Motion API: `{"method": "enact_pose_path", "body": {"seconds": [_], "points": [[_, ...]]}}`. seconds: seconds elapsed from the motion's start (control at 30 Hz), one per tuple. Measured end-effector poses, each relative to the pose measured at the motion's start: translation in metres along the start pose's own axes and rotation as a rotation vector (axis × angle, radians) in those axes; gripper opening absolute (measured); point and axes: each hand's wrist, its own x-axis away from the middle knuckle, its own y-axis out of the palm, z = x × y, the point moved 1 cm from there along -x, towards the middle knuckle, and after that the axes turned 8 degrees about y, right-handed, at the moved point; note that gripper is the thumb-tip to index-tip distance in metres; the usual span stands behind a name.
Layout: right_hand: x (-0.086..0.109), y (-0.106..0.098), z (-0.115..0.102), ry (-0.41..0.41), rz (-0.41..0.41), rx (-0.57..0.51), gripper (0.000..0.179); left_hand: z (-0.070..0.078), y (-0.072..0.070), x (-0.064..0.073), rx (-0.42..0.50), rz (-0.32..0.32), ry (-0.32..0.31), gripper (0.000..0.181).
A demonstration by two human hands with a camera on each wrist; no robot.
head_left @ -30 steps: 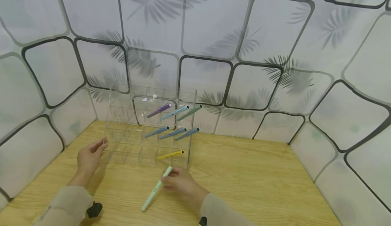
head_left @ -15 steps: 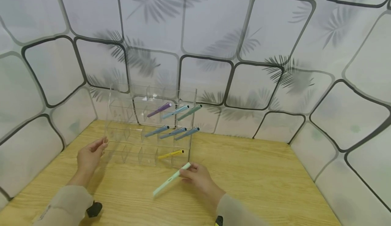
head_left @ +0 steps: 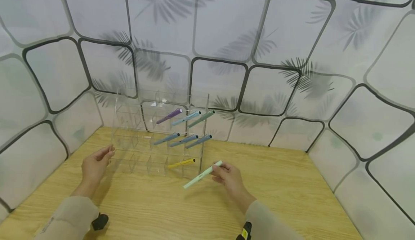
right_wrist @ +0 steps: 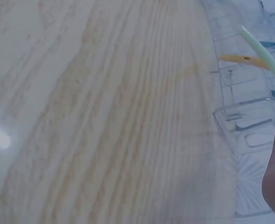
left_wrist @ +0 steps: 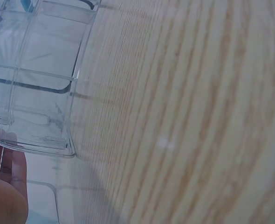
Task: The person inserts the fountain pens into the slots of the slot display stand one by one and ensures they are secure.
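Observation:
In the head view my right hand point(head_left: 231, 178) pinches a pale mint-green pen point(head_left: 202, 175) near its upper end, off the right front of a clear acrylic pen rack point(head_left: 157, 168). The pen slants down to the left. My left hand point(head_left: 95, 164) holds the rack's left side edge; the left wrist view shows its fingers point(left_wrist: 18, 172) at that clear panel. Pens lie in the rack's right part: a yellow pen point(head_left: 181, 163) in the bottom row, several blue pens point(head_left: 166, 139) in the middle, and purple point(head_left: 169, 116), light blue point(head_left: 186, 118) and green pens point(head_left: 201, 119) on top.
A wood-grain table point(head_left: 275, 189) lies under everything. Behind and at both sides hangs a patterned white curtain point(head_left: 227, 27). Dark wrist devices show at the left sleeve point(head_left: 69, 214) and the right sleeve point(head_left: 269, 222).
My right hand has moved right and away from me with the mint-green pen, which now lies at a flatter slant. The left hand and the rack have stayed put.

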Motion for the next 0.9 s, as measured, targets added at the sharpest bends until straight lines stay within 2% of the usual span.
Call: {"method": "enact_pose_path", "body": {"seconds": [0.27, 0.47, 0.73, 0.9], "points": [[-0.003, -0.011, -0.012, -0.118, 0.157, 0.004, 0.036, -0.001, -0.001, 0.002, -0.004, -0.013, -0.001, 0.045], [-0.006, -0.013, -0.018, -0.197, 0.235, -0.040, 0.032, -0.002, -0.001, 0.003, -0.011, -0.019, 0.009, 0.045], [-0.006, -0.005, -0.020, -0.235, 0.291, -0.049, 0.030, -0.003, -0.001, 0.005, -0.016, -0.002, 0.031, 0.043], [-0.007, 0.005, -0.013, -0.268, 0.261, -0.001, 0.029, -0.004, -0.001, 0.007, -0.015, 0.003, 0.036, 0.043]]}}
